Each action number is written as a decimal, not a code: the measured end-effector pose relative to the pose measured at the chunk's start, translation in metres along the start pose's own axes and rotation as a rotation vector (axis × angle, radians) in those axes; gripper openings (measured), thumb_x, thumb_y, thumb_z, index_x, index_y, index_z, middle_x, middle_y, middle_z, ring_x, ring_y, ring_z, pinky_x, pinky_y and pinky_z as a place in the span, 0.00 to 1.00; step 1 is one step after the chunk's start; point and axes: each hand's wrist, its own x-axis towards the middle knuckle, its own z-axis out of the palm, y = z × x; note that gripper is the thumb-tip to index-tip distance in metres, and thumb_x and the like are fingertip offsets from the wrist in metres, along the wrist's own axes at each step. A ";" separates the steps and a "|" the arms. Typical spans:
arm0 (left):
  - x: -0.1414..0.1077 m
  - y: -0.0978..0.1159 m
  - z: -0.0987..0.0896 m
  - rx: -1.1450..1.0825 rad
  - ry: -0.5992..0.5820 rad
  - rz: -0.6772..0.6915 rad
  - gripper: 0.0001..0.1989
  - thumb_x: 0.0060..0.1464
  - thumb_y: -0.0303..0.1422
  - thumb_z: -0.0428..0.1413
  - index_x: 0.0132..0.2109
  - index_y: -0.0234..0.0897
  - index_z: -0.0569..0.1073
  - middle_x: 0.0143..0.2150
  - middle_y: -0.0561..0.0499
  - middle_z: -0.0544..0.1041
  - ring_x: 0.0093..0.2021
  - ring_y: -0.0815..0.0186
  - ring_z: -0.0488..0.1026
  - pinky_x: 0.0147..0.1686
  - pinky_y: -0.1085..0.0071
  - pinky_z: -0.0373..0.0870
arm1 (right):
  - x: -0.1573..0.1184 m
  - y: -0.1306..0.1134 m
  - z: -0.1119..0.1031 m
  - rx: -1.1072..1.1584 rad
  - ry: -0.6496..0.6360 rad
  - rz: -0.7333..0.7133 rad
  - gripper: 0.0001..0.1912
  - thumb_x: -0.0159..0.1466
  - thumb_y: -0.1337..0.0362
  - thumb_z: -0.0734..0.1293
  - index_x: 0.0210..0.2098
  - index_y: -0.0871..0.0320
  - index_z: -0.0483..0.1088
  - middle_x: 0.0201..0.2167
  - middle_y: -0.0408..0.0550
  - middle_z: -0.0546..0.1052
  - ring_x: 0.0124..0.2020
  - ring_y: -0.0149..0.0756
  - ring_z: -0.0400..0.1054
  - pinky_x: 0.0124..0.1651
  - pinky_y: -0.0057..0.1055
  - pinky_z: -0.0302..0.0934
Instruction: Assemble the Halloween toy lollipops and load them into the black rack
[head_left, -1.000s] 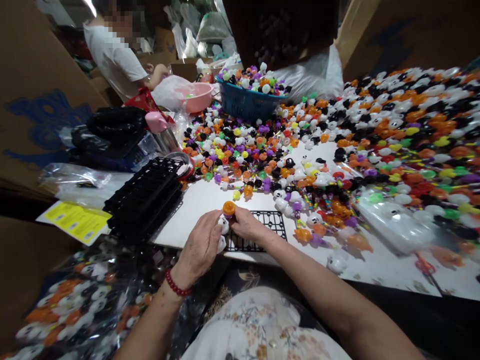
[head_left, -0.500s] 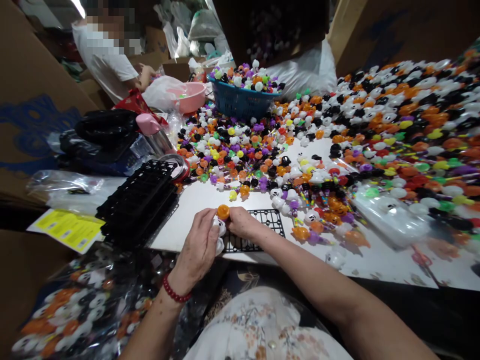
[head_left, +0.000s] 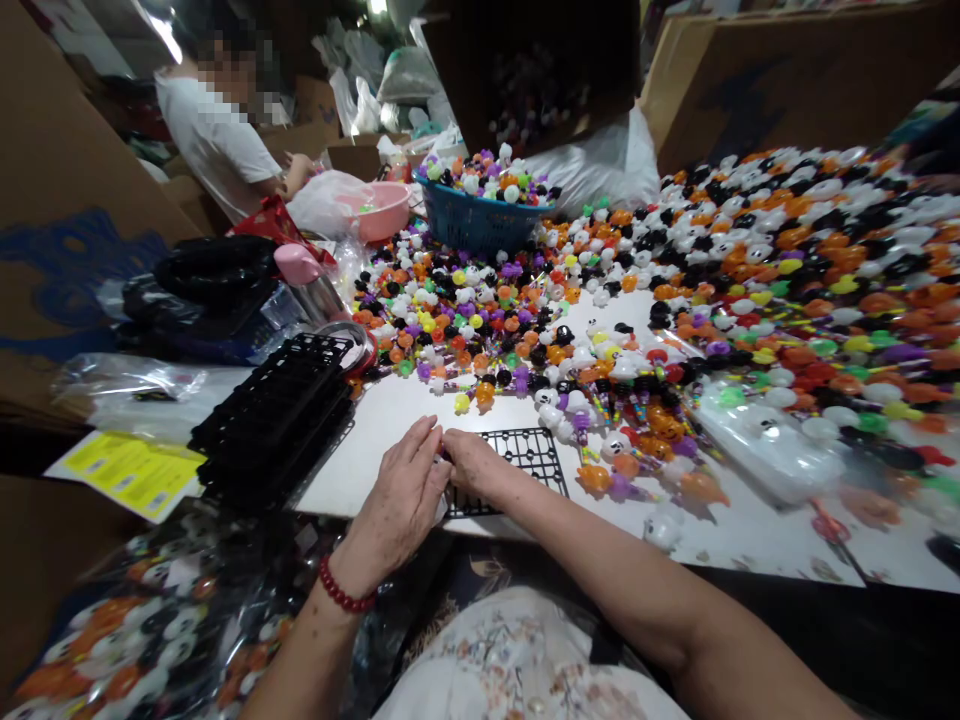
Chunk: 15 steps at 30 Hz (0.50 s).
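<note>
My left hand (head_left: 401, 492), with a red bead bracelet (head_left: 343, 590) on the wrist, is closed round a whitish piece that shows only at its edge. Against its fingertips, my right hand (head_left: 474, 468) is closed too; what it pinches is hidden. A black grid tray (head_left: 534, 455) lies flat on the white table (head_left: 367, 440), partly under my right hand and forearm. Beyond the hands spread many small toy pieces, among them a yellow one (head_left: 461, 403) and an orange one (head_left: 484, 396).
Stacked black trays (head_left: 274, 420) stand at the left beside a metal cup (head_left: 319, 295). Farther back are a blue basket (head_left: 480, 225) of toys, a pink basin (head_left: 386, 212) and a person in a white shirt (head_left: 214, 140). Red-handled scissors (head_left: 831, 527) lie at the right edge.
The orange piece and white ghost piece seen between my hands are now mostly out of sight behind my fingers. My left hand's fingers have moved over toward my right hand.
</note>
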 end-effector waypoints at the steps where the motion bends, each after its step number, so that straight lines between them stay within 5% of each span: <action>1: 0.001 0.000 0.000 0.003 0.003 -0.009 0.24 0.67 0.37 0.42 0.66 0.35 0.61 0.68 0.39 0.61 0.69 0.55 0.57 0.65 0.50 0.61 | -0.001 0.001 -0.001 0.017 0.001 -0.009 0.09 0.59 0.70 0.67 0.40 0.60 0.75 0.38 0.48 0.77 0.38 0.37 0.69 0.41 0.29 0.60; 5: 0.003 -0.002 -0.001 -0.039 0.022 -0.054 0.24 0.68 0.39 0.41 0.65 0.35 0.62 0.69 0.38 0.59 0.69 0.55 0.57 0.65 0.49 0.60 | 0.002 0.015 -0.025 -0.041 0.056 -0.010 0.11 0.62 0.70 0.66 0.43 0.58 0.75 0.36 0.45 0.77 0.36 0.33 0.70 0.41 0.27 0.62; 9: 0.001 -0.005 -0.004 -0.128 0.042 -0.080 0.25 0.68 0.40 0.40 0.66 0.37 0.60 0.70 0.40 0.57 0.70 0.56 0.54 0.67 0.49 0.56 | 0.017 0.037 -0.072 -0.325 0.224 0.102 0.19 0.63 0.73 0.64 0.52 0.59 0.73 0.46 0.54 0.74 0.46 0.39 0.66 0.48 0.32 0.60; 15: -0.001 -0.001 -0.005 -0.131 0.038 -0.078 0.24 0.68 0.40 0.40 0.67 0.38 0.60 0.71 0.44 0.55 0.72 0.58 0.49 0.69 0.50 0.51 | 0.052 0.063 -0.105 -0.495 0.169 0.164 0.12 0.60 0.69 0.68 0.43 0.58 0.79 0.49 0.61 0.70 0.52 0.52 0.59 0.53 0.40 0.55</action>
